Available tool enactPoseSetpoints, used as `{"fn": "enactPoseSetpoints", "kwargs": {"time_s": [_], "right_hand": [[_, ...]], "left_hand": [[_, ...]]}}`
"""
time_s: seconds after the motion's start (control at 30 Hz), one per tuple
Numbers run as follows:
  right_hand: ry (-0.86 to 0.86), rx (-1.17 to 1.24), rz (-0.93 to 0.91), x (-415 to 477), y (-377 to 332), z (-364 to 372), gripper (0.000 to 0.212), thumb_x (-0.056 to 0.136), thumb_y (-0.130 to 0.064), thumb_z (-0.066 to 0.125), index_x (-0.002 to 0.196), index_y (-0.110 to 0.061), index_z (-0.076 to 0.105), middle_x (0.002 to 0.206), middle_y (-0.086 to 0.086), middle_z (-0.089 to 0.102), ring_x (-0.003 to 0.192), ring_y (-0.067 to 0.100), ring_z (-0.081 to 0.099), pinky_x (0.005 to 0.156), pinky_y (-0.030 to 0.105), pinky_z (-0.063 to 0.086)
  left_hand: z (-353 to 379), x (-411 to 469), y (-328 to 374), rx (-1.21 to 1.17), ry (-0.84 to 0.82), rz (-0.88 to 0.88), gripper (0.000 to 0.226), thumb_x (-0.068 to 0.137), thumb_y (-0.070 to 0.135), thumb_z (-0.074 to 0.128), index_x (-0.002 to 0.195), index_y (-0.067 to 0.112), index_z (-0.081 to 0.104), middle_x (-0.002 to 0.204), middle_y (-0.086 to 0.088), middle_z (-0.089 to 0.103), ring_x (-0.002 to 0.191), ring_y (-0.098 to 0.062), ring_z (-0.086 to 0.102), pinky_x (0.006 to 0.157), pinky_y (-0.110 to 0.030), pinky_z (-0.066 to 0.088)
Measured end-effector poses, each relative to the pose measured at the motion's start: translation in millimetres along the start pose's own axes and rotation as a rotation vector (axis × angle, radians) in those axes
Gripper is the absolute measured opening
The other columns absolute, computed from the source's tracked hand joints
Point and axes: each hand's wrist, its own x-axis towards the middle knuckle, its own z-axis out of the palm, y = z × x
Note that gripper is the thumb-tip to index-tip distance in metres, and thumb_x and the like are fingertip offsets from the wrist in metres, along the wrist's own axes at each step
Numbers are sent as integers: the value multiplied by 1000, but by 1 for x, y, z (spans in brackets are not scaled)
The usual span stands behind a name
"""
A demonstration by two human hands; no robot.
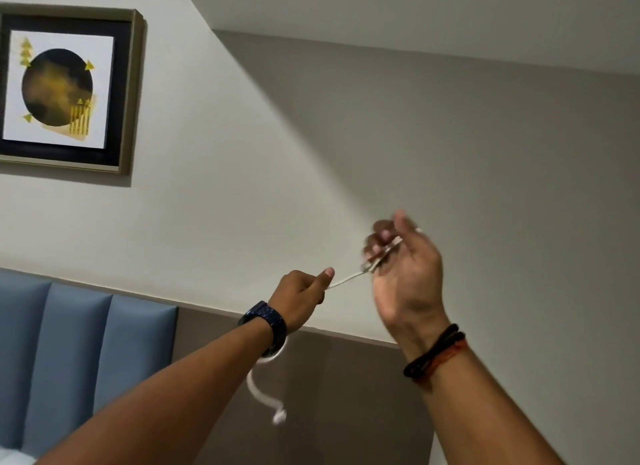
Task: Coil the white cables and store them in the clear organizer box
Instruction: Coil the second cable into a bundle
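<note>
The white cable (346,278) ran taut between my left hand (300,300), fingers pinched on it, and right hand (403,274), fingers loosely curled around its plug end; it looked light and limp, best held near the ends.

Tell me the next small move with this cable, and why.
Probably wind another turn around the right hand: the white cable runs taut from the left hand, and its tail dangles loose below the wrist. No organizer box is in view.
</note>
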Motion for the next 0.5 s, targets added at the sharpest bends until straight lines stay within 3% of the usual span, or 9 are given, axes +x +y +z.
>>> {"fn": "enactPoseSetpoints", "kwargs": {"time_s": [0.07, 0.13, 0.2, 0.23, 0.3, 0.37, 0.43, 0.5], "right_hand": [[266, -304, -240, 14, -3, -6, 9, 92, -13, 51, 91, -19, 46, 78, 0, 49, 63, 9, 44, 59, 19, 37], [470, -707, -430, 23, 3, -19, 15, 93, -15, 50, 106, -13, 42, 78, -2, 49, 71, 11, 51, 66, 14, 41], [499, -1222, -597, 23, 14, -35, 26, 94, -25, 48, 110, -4, 47, 81, 4, 59, 77, 22, 59, 70, 24, 42], [432, -1528, -589, 20, 20, -45, 34, 94, -34, 45, 104, -3, 53, 84, 10, 65, 79, 27, 62, 69, 28, 43], [192, -1971, -318, 10, 27, -59, 59, 93, -54, 22, 82, -8, 58, 81, 13, 70, 71, 30, 62, 63, 32, 42], [-13, -2059, 53, 0, 32, -62, 75, 87, -66, 4, 62, -14, 52, 68, 7, 65, 60, 24, 55, 60, 31, 39], [-176, -1821, 394, -10, 32, -50, 79, 82, -74, 3, 51, -18, 48, 50, -2, 53, 50, 17, 48, 60, 31, 40], [-326, -1295, 693, -16, 28, -32, 77, 78, -82, 11, 45, -18, 41, 38, -6, 38, 38, 13, 35, 49, 26, 34]], "left_hand": [[-2, -1, -2, 41, -21, -13, 65, 88, 56, 44, 34, 20, 37, 37, 10, 28, 36, -10, 22, 45, -22, 25], [-4, -2, -1, 88, -53, 4, 65, 86, 59, 44, 36, 18, 37, 36, 10, 30, 35, -10, 23, 44, -21, 27], [-7, 0, 1, 123, -60, 32, 64, 83, 62, 45, 41, 15, 32, 39, 8, 29, 39, -14, 23, 46, -22, 27], [-10, 2, 2, 144, -42, 49, 64, 82, 62, 45, 42, 15, 30, 42, 3, 30, 41, -16, 24, 48, -25, 27], [-20, 7, 3, 210, 14, 80, 64, 83, 61, 45, 41, 15, 27, 44, -4, 30, 42, -19, 24, 51, -29, 27], [-32, 15, 3, 271, 59, 93, 65, 86, 58, 45, 40, 16, 26, 39, 1, 26, 39, -17, 23, 50, -30, 26], [-45, 21, 1, 321, 97, 94, 65, 88, 56, 43, 39, 17, 25, 37, 4, 27, 37, -16, 25, 49, -29, 26], [-53, 25, -5, 321, 142, 69, 63, 90, 54, 40, 40, 17, 29, 41, -4, 40, 43, -20, 41, 51, -31, 29]]}}
